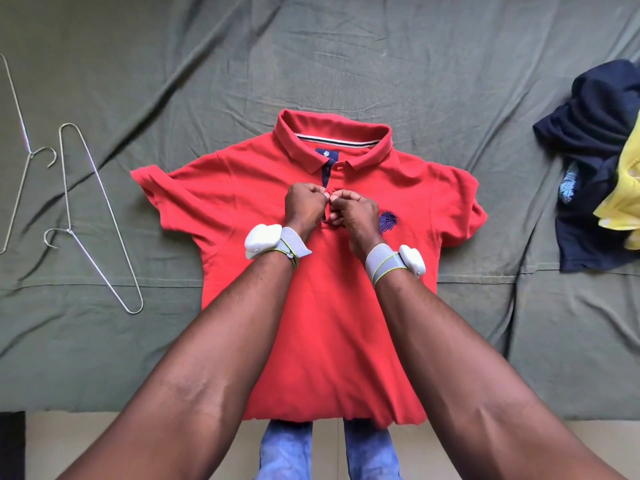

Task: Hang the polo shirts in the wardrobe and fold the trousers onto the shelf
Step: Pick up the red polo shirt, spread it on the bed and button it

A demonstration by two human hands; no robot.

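at the far left, two wire hangers lie flat on the olive-green sheet [346,64]: one hanger [20,147] runs off the left edge, the other hanger [97,220] lies just beside it, nearer the middle, its hook pointing left.

in the middle, the red polo shirt [311,323] is spread face up on the sheet, collar away from the person, both short sleeves out to the sides, its hem reaching the near edge of the bed. a dark blue label shows inside the collar and a dark blue emblem [387,221] sits on the chest.

the left hand [304,207] and the right hand [356,211] meet on the shirt's placket, just below the collar opening. both have their fingers curled tight, and thumbs and fingertips of the two hands come together at the placket's edge, pinching the red fabric there; whether a button lies between them cannot be told, since the fingers hide it. the emblem lies just beside the right hand, on its outer side. each wrist wears a grey band with a white device [263,240].

below the hem, blue jeans on the person's legs [287,448] show.

at the far right, well apart from the shirt, a heap of dark navy clothing [588,140] lies crumpled on the sheet, with a yellow garment [623,199] on top at the edge.
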